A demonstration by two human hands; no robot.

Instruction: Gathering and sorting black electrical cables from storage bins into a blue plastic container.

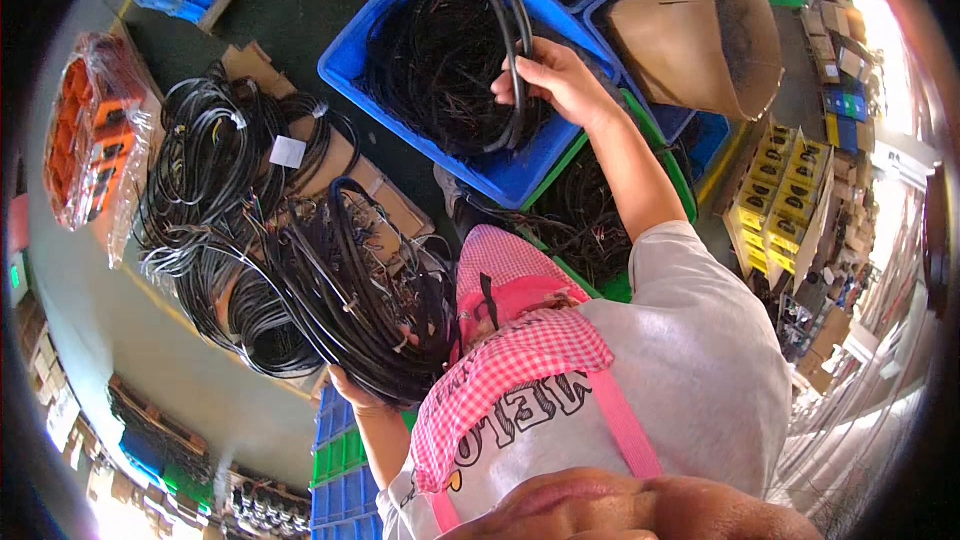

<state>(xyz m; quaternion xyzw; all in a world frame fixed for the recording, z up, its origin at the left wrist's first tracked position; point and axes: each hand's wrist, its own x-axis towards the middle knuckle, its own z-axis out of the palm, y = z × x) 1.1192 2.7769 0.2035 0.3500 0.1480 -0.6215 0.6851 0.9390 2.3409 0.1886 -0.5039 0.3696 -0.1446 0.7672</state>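
Cable [518,112] in the head view hangs as a thick black loop over the blue bin [478,176], its upper part running out past the top edge. The right hand [562,82] has it pinched between thumb and fingers, arm stretched well forward. Below it in the bin lies a tangle of thin dark wires [420,50]. The left hand [356,393] is at the lower end of a heavy bundle [390,352] of black cables, thumb side against it; its fingers are hidden underneath, so I cannot tell how firmly they close. Beyond the bundle, more coils [210,145] lie on and around flattened cardboard [372,188]. To handle this well, I'd keep the right-hand grip snug around every strand of the loop, lift it clear of the thin wires so that nothing snags, and let the left hand carry the bundle's weight from beneath. The loose ends near the bundle's middle look likeliest to catch, so slow, even pulls seem best.
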